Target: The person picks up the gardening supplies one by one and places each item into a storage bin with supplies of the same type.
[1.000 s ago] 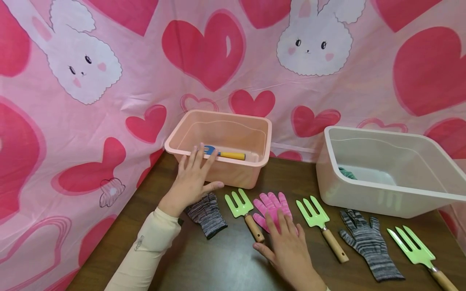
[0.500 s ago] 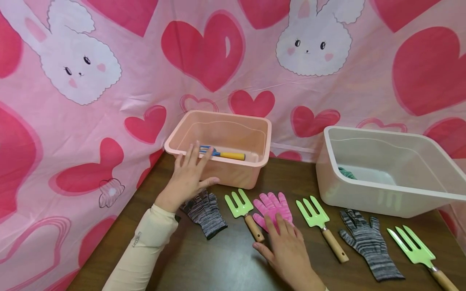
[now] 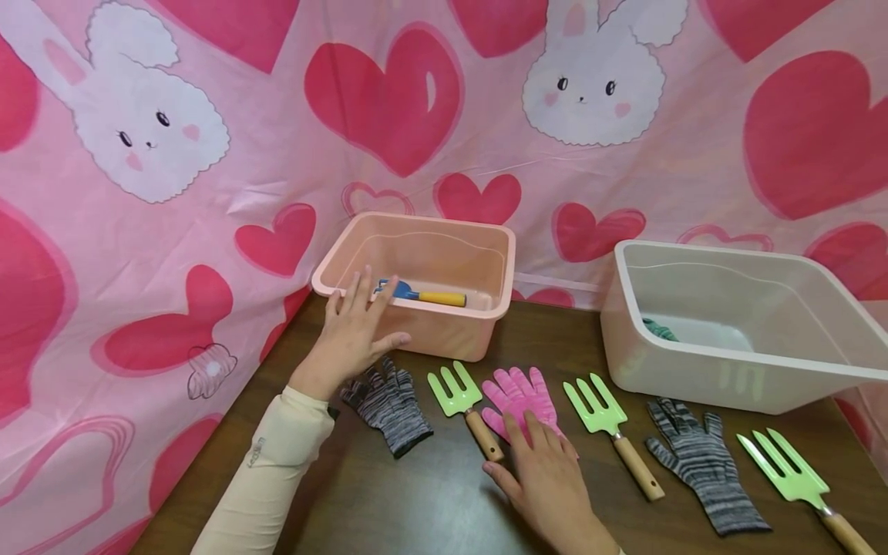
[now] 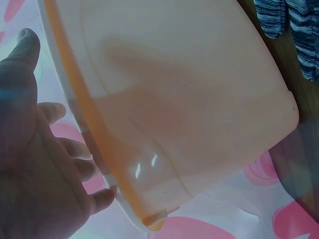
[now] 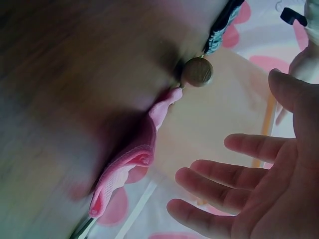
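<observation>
My left hand (image 3: 354,324) is open, its straight fingers spread against the front left rim of a pink tub (image 3: 454,335). A blue trowel with a yellow handle (image 3: 425,294) lies inside the tub. In the left wrist view the left hand (image 4: 35,164) sits beside the tub's wall (image 4: 189,99). My right hand (image 3: 541,459) hovers or rests flat, fingers straight, at the near end of a pink glove (image 3: 516,388). In the right wrist view the right hand (image 5: 239,184) is open beside the pink glove (image 5: 129,164).
On the brown table lie a grey striped glove (image 3: 390,405), a green fork with a wooden handle (image 3: 458,395), a second fork (image 3: 602,415), another grey glove (image 3: 701,462) and a third fork (image 3: 787,470). A white tub (image 3: 728,378) at the right holds something teal (image 3: 657,330).
My left hand has drifted a little left along the pink tub's front, uncovering more of the grey glove below it. The right hand has barely moved.
</observation>
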{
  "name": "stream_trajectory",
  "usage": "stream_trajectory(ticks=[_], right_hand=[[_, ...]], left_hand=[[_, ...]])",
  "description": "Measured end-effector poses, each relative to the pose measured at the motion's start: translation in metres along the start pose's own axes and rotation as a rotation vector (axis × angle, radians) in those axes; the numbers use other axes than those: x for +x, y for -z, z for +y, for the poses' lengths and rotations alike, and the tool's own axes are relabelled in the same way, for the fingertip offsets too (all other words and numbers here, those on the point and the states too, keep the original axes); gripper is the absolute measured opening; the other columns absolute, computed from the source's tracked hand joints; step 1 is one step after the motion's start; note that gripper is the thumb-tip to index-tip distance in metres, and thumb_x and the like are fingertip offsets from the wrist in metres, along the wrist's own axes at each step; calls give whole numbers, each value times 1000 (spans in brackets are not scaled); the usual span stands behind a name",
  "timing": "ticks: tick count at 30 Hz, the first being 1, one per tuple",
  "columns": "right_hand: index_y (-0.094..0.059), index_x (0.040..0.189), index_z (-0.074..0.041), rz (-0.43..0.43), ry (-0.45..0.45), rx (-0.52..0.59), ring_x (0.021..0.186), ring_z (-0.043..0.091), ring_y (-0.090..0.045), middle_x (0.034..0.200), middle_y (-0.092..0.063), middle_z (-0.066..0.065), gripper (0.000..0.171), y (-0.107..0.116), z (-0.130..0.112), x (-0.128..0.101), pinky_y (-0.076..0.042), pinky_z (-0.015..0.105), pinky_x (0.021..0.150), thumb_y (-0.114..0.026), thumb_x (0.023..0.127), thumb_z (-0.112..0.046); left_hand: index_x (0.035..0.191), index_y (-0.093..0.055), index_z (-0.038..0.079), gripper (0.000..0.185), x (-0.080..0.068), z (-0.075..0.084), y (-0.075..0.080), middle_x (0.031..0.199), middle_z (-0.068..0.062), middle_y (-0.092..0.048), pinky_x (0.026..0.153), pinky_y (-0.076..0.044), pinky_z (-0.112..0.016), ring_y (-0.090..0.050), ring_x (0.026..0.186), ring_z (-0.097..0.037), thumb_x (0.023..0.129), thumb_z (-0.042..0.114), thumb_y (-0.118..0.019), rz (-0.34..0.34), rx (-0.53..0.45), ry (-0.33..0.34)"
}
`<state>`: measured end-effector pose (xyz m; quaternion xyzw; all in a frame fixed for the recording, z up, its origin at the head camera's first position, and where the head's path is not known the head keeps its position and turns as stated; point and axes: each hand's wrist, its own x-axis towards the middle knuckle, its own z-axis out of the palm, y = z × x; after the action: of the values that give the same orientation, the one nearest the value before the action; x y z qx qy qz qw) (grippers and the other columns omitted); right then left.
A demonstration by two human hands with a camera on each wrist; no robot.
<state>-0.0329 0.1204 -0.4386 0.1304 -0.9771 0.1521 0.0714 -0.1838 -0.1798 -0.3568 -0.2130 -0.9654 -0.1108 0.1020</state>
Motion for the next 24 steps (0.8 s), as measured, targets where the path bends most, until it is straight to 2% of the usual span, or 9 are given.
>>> stream_trajectory(ticks=[7, 12, 15, 20, 24], right_hand=[[-58, 139, -6, 13, -1, 1, 122, 43, -54, 134, -57, 26, 68, 0, 2, 0, -41, 64, 99, -73, 89, -49], [-59, 139, -7, -23, -19, 2, 121, 43, -55, 134, -57, 24, 67, 1, 0, 0, -43, 64, 98, -73, 90, -50], [-59, 139, -7, -37, -28, 3, 119, 43, -55, 133, -57, 24, 66, 1, 0, 0, -44, 65, 96, -72, 90, -50], [-61, 136, -7, -48, -28, 3, 115, 42, -58, 132, -58, 23, 62, 1, 0, 0, -48, 63, 91, -72, 91, -48], [-63, 133, -6, -64, -24, 4, 112, 42, -59, 130, -58, 22, 59, 1, -1, 1, -50, 62, 90, -72, 92, -47]], left_hand=[[164, -15, 17, 96, 4, -8, 1, 166, -25, -2, 115, -6, -68, -1, 152, -43, 92, 61, -62, -9, 13, 9], [164, -17, 17, 95, 8, -15, 2, 165, -27, -6, 115, -7, -69, -3, 151, -43, 93, 60, -62, 20, 6, 10], [163, -17, 17, 94, 10, -19, 3, 165, -27, -7, 115, -4, -68, -2, 152, -42, 93, 60, -61, 18, -12, 21], [164, -14, 18, 93, 13, -24, 3, 165, -26, -1, 115, 4, -67, 3, 151, -43, 94, 62, -57, -21, -66, 51], [163, -16, 17, 90, 17, -30, 4, 165, -27, -3, 115, 5, -67, 3, 151, -45, 95, 62, -55, -21, -86, 59]])
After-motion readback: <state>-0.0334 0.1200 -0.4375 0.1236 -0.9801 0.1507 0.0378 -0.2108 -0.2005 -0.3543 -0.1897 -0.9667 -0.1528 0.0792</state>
